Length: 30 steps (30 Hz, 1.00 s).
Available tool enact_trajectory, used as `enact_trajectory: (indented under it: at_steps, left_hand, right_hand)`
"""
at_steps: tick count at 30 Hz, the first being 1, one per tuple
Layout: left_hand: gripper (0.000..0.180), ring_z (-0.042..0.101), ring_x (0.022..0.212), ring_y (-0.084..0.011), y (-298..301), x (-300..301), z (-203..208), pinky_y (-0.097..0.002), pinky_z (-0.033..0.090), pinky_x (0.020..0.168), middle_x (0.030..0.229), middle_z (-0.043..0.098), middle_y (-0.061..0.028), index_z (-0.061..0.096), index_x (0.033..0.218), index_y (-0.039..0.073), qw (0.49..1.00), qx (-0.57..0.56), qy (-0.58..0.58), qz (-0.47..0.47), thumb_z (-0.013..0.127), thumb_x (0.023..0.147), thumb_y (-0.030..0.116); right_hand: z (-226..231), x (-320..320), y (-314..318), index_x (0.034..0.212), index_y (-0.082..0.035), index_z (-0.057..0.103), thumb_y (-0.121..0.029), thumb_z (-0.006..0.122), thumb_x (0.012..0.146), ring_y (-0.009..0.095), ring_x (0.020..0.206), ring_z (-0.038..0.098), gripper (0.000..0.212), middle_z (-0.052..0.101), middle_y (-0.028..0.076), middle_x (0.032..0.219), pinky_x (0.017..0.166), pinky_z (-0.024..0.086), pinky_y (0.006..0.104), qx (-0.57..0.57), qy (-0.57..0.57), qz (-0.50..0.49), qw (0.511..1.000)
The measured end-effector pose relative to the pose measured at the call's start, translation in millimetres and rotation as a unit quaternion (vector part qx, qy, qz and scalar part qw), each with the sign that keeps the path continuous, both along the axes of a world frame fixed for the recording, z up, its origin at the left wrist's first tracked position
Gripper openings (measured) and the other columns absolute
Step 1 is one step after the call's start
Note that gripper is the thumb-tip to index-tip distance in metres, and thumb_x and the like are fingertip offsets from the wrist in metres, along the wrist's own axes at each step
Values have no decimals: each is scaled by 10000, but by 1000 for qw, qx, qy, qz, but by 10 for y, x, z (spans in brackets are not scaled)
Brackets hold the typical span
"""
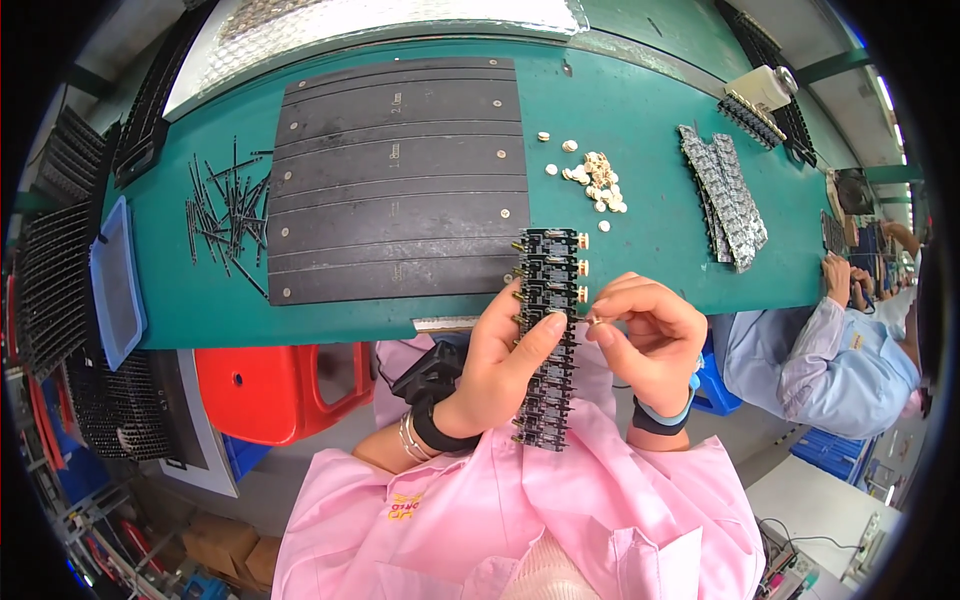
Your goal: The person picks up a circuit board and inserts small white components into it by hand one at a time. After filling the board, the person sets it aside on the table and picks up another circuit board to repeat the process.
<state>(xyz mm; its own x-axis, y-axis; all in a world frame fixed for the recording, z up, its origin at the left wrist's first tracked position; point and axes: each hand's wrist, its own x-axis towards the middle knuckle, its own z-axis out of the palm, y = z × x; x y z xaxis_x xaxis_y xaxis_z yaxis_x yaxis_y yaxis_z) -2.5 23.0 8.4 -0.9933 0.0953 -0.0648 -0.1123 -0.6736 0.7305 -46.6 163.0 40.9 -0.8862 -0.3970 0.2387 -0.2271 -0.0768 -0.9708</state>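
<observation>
A blue tray (118,285) is leaning well left of the left fingers. Black sticks (228,215) are lying nearer them, and a dark plate (395,180) is resting just ahead and left. The left hand (488,372) is clamping its fingers and thumb on a circuit board (548,385), which is stretching between both hands. White discs (603,180) are lying ahead of the right fingers. The right hand (655,340), thumb and forefinger together, is pinching a pale piece (597,321) at the board's edge. Silver strips (728,200) are lying ahead and right of those fingers.
</observation>
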Motion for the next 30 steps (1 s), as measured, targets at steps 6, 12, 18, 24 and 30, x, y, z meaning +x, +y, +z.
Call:
enact_trajectory:
  at_steps: [6,12,18,24,30]
  left_hand:
    - [259,449,823,-44,-22,12,-10,-192,364,730,924,500,-1,407,1091,7,1000,24,-1,2,451,852,95]
    - [253,478,792,-84,7,-19,53,-225,398,714,906,504,-31,397,1088,-1,999,37,24,0,436,855,89]
    - [251,488,772,-99,22,-15,12,-242,415,702,897,505,-44,392,1085,-6,999,21,38,6,432,855,86]
    - [255,486,782,-92,23,-16,7,-235,412,705,896,504,-42,391,1089,-8,999,10,44,16,433,854,79]
    - [263,488,788,-86,25,-7,15,-227,412,709,894,505,-40,385,1097,-10,999,6,42,17,431,853,76]
  right_hand:
    - [27,31,12,874,73,552,67,545,733,109,695,538,141,563,96,788,612,440,196,-59,-126,-1,990]
    - [-21,62,-60,831,24,486,-69,528,782,102,631,493,114,522,78,746,526,400,199,-81,-211,1,974]
    - [-13,77,-105,840,15,457,2,506,800,58,636,480,65,527,41,743,558,387,173,-95,-215,9,972]
    - [8,109,-163,817,2,447,-26,522,802,54,620,462,81,516,32,734,548,374,171,-79,-193,-26,978]
    - [-78,16,-81,807,3,447,-39,543,793,58,608,460,105,517,30,725,542,374,178,-114,-242,43,963]
